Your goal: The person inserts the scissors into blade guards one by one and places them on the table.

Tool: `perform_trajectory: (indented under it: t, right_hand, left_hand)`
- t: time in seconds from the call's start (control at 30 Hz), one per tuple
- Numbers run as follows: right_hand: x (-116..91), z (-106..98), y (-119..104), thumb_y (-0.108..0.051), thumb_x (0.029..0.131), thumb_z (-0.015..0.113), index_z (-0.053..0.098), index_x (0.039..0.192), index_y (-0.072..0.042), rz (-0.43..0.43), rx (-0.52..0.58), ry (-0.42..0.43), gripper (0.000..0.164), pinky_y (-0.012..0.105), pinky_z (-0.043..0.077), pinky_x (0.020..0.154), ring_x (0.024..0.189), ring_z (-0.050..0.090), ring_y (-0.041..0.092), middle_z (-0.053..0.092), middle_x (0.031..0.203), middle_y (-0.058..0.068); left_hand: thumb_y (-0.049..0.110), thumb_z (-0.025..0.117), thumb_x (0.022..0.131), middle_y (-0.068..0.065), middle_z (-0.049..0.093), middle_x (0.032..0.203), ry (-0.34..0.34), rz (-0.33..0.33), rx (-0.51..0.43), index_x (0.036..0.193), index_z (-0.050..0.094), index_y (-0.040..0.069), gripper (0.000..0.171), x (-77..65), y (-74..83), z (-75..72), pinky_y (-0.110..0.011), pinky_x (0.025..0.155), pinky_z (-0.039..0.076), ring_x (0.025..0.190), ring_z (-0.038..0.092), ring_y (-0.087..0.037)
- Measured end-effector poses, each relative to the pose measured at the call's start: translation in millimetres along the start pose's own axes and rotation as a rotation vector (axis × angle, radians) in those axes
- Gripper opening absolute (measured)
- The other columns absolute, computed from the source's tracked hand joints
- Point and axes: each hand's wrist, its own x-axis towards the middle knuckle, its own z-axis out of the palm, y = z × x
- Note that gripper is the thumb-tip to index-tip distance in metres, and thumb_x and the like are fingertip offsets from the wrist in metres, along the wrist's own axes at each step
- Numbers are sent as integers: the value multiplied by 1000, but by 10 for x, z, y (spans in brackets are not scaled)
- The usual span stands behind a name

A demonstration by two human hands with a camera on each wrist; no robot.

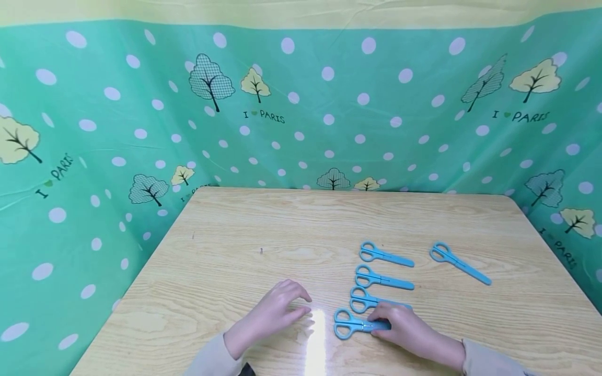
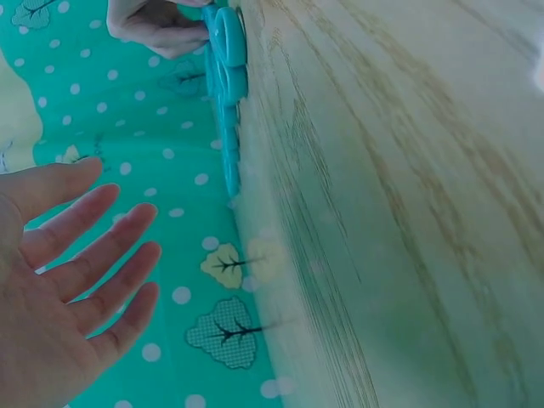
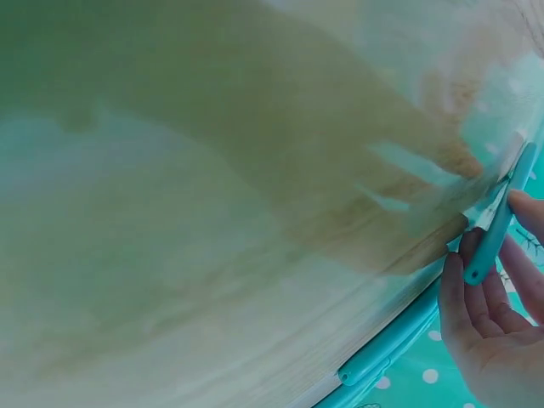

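My right hand (image 1: 408,330) pinches the blade end of a pair of blue scissors (image 1: 356,325), thumb on one side and fingers on the other. Those scissors have their finger loops pointing left; in the right wrist view the blue blade end (image 3: 501,225) tilts up off the table. Just behind them lie three more blue scissors in a column: the near pair (image 1: 364,301), the middle pair (image 1: 385,281) and the far pair (image 1: 388,256). To the left, my left hand (image 1: 275,312) hovers with relaxed, spread fingers, holding nothing; its palm shows in the left wrist view.
Another pair of blue scissors (image 1: 461,262) lies apart at the right, slanting toward the right edge. The wooden table (image 1: 226,224) has a bright glare strip near its front. A green dotted curtain (image 1: 301,115) encloses the back and sides.
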Motion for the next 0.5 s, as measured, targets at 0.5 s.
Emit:
perform_trajectory:
  t: [0.5]
  right_hand:
    - [-2,-60,11,-15,75,69,65,92,-10,26,49,-29,19,21,49,66,79,54,4,59,88,-7]
  left_hand:
    - [19,65,79,4,61,96,-35,-62,0,94,61,11,18,-11,-37,-16,-32,87,43,94,53,-11]
